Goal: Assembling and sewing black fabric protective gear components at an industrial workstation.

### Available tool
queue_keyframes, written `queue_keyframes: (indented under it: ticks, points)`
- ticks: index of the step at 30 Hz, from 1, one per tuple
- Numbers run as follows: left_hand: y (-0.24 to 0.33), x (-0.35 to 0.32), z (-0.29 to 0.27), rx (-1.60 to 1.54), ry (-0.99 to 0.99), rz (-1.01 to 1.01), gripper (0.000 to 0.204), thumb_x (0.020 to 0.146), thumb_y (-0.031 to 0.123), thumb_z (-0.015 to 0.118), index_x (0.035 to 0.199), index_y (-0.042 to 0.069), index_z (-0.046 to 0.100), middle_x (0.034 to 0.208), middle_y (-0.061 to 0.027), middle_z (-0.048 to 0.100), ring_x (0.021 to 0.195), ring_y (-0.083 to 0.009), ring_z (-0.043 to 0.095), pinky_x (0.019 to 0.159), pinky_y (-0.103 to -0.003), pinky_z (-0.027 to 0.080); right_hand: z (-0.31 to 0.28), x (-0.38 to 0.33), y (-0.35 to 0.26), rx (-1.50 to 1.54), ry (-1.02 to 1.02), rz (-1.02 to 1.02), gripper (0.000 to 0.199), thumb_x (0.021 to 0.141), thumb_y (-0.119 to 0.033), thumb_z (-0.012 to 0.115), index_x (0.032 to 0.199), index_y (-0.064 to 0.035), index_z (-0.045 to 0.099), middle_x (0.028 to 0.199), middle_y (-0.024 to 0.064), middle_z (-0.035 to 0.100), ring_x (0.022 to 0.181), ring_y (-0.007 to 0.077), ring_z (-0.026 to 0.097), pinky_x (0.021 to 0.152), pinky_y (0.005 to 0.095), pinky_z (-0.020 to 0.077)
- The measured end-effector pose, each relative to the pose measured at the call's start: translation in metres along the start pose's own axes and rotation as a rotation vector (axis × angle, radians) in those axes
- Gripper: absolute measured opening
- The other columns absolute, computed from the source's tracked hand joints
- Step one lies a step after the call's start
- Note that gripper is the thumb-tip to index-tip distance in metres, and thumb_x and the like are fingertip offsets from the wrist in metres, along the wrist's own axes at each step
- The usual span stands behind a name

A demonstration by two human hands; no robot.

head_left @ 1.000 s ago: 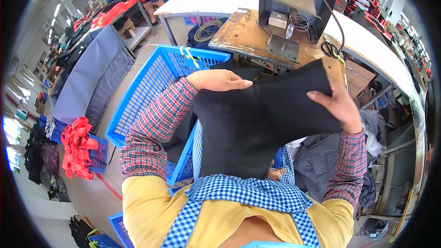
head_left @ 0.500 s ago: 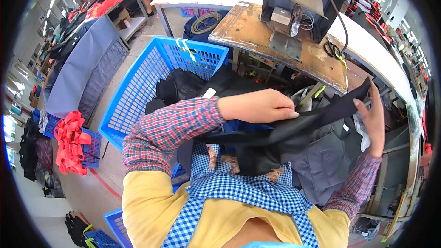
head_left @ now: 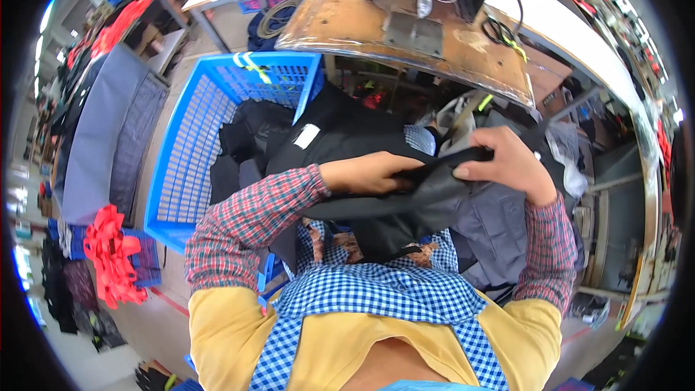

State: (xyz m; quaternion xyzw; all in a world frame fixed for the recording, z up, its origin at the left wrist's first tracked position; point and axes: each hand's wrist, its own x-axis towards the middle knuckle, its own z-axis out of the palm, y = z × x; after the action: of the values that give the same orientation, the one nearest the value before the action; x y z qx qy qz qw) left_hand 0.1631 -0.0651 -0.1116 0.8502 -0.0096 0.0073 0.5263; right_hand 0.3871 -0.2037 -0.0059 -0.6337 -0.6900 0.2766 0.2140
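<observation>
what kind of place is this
Most likely a garment workshop or sewing factory. Both hands, left hand and right hand, hold a dark fabric piece; a blue plastic crate holds more dark cloth, beside a worn wooden worktable.

Black cloth (head_left: 405, 199) – blue basket (head_left: 195, 137) (latticed)

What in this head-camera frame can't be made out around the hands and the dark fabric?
- Left hand fingers: tucked under the dark fabric piece, head view.
- Lower part of that fabric: hidden behind the checked apron.
- Blue crate contents: dark garments piled, pieces indistinguishable.
- Right hand fingertips: curled under the fabric fold.
</observation>
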Motion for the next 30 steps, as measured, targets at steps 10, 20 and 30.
queue_keyframes:
  ticks: [10, 20, 30]
  points:
    - [0.060, 0.001, -0.131, 0.545, 0.154, -0.200, 0.045, 0.094, 0.043, 0.059, 0.088, 0.000, 0.071, 0.078, -0.0188, 0.066, 0.072, -0.0353, 0.064, 0.066, -0.041, 0.050, -0.017, 0.057, 0.007, -0.338, 0.085, -0.283, 0.056, 0.080, -0.048, 0.073, 0.070, 0.0036, 0.053, 0.064, 0.0206, 0.050, 0.061, 0.0357, 0.052, 0.058, 0.0418, 0.0394]
    - [0.022, 0.041, -0.171, 1.155, 0.470, -0.205, 0.056, 0.098, 0.040, 0.043, 0.067, 0.000, 0.065, 0.064, -0.0215, 0.061, 0.062, -0.0424, 0.061, 0.062, -0.051, 0.050, -0.039, 0.122, 0.033, -0.507, 0.104, -0.124, 0.066, 0.080, -0.059, 0.067, 0.083, 0.0062, 0.063, 0.074, 0.0240, 0.060, 0.075, 0.0403, 0.061, 0.067, 0.0440, 0.0466]
    - [-0.028, 0.085, -0.206, 1.040, 0.570, -0.159, 0.052, 0.096, 0.036, 0.043, 0.070, -0.003, 0.065, 0.070, -0.0234, 0.064, 0.070, -0.0434, 0.063, 0.070, -0.052, 0.051, -0.076, 0.175, 0.069, -0.417, -0.068, 0.038, 0.068, 0.077, -0.062, 0.070, 0.081, 0.0060, 0.066, 0.066, 0.0161, 0.061, 0.064, 0.0245, 0.063, 0.061, 0.0385, 0.0457]
